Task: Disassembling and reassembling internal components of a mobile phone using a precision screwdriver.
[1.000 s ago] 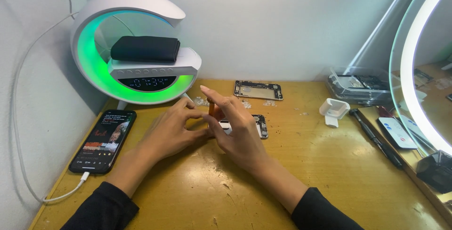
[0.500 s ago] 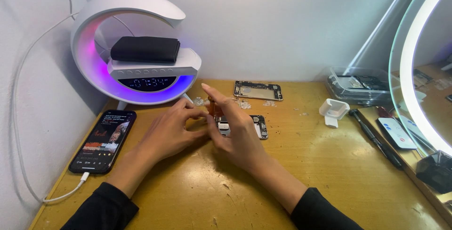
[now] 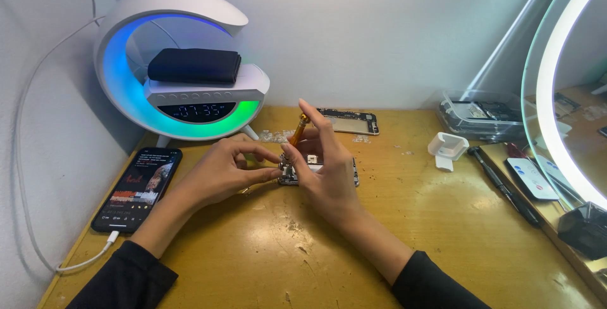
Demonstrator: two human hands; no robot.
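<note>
Head view, landmark: the opened phone [image 3: 319, 171] lying flat near the middle of the wooden surface [image 3: 404, 233]; every place below is told from it.
My right hand [image 3: 322, 170]: resting over the opened phone, thumb and fingers pinched around a small orange screwdriver [image 3: 297, 130], index finger stretched straight up along it.
Orange screwdriver: tilted, its top leaning away from me, its tip down at the phone's left end; the exact spot it touches is hidden by my fingers.
My left hand [image 3: 231, 171]: just left of the opened phone, fingers curled, thumb and fingertips closed against the phone's left edge, steadying it; nothing else in it.
Opened phone's state: innards showing, mostly covered by my right hand.
Glowing lamp clock [image 3: 183, 72]: behind and to the left, against the wall, white arc lit blue and green, with a dark folded case [image 3: 195, 65] on its shelf.
Black phone [image 3: 138, 189]: well to the left, screen lit, a white cable [image 3: 82, 261] plugged into its near end.
Phone back panel [image 3: 349, 121]: just behind, flat on the surface.
Small white case [image 3: 447, 146]: to the right, lid open.
Black tool [image 3: 502, 184]: further right, lying diagonally.
Clear plastic box [image 3: 480, 111]: behind and far right.
Ring light [image 3: 556, 87]: at the far right edge, lit.
Sleeves: dark, on both my forearms.
</note>
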